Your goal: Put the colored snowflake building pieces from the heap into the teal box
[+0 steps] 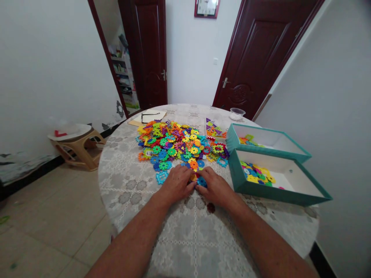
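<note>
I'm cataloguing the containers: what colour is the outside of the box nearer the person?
The nearer box is teal green outside, showing best in the head view.

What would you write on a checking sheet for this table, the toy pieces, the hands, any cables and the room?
Surface: round table with a patterned pale tablecloth.
Job's things: heap of colourful plastic pieces; more pieces inside the near teal box and far teal box.
Clutter: what look like black glasses on pale paper; clear bowl near the far edge.
Hands: left hand and right hand close together at the heap's near edge; grip partly hidden.
Cables: nothing seen.
Surroundings: wall clock, dark red doors, tan stool.
</note>
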A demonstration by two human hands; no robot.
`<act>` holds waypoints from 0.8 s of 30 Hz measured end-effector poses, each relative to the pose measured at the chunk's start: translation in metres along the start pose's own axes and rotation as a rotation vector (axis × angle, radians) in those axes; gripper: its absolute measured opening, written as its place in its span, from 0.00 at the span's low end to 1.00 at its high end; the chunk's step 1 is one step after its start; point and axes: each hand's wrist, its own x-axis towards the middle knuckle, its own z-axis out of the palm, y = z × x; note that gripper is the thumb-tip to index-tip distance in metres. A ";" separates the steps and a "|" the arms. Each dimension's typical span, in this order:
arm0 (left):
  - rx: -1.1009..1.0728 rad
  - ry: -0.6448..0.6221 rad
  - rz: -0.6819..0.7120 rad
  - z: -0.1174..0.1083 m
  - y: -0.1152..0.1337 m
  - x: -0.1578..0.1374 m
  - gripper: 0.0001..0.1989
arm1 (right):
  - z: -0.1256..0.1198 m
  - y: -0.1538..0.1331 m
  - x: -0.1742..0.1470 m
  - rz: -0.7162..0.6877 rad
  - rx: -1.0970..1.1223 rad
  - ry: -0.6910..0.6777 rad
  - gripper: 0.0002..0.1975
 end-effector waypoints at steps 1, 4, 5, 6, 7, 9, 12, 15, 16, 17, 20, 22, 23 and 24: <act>-0.012 0.002 0.015 0.000 0.000 -0.001 0.12 | 0.001 0.001 0.000 0.000 0.010 0.011 0.22; -0.028 0.022 0.024 -0.002 0.001 -0.002 0.14 | 0.002 0.002 0.000 0.023 0.018 0.052 0.24; -0.025 0.032 0.012 -0.003 0.001 -0.003 0.15 | 0.002 0.002 0.000 0.038 0.015 0.059 0.24; -0.018 0.038 -0.003 -0.004 0.001 -0.004 0.17 | 0.002 0.002 0.000 0.052 0.013 0.062 0.23; -0.011 0.038 -0.016 -0.005 0.001 -0.004 0.18 | 0.002 0.002 0.001 0.062 0.013 0.059 0.22; 0.001 0.023 -0.031 -0.006 0.001 -0.004 0.20 | 0.000 0.003 0.001 0.061 0.017 0.044 0.21; 0.009 -0.014 -0.040 -0.005 0.000 -0.003 0.15 | -0.001 0.004 0.002 0.045 0.007 0.036 0.19; 0.023 -0.034 -0.043 -0.003 -0.001 0.001 0.09 | -0.001 0.003 0.001 0.047 -0.045 0.035 0.21; 0.031 -0.038 -0.043 -0.003 -0.002 0.002 0.08 | -0.001 0.002 0.001 0.050 -0.077 0.030 0.21; 0.040 -0.042 -0.044 -0.002 -0.002 0.003 0.08 | -0.001 0.000 0.001 0.053 -0.114 0.023 0.21; 0.075 -0.048 -0.049 0.000 -0.002 0.004 0.07 | 0.000 -0.007 0.003 0.074 -0.232 -0.011 0.17; 0.094 -0.043 -0.048 0.001 -0.001 0.004 0.06 | 0.000 -0.009 0.005 0.103 -0.286 -0.030 0.14; 0.097 -0.037 -0.047 0.001 0.000 0.003 0.06 | 0.000 -0.009 0.005 0.116 -0.300 -0.034 0.13; 0.096 -0.031 -0.047 0.001 0.000 0.003 0.06 | 0.000 -0.008 0.006 0.123 -0.304 -0.029 0.12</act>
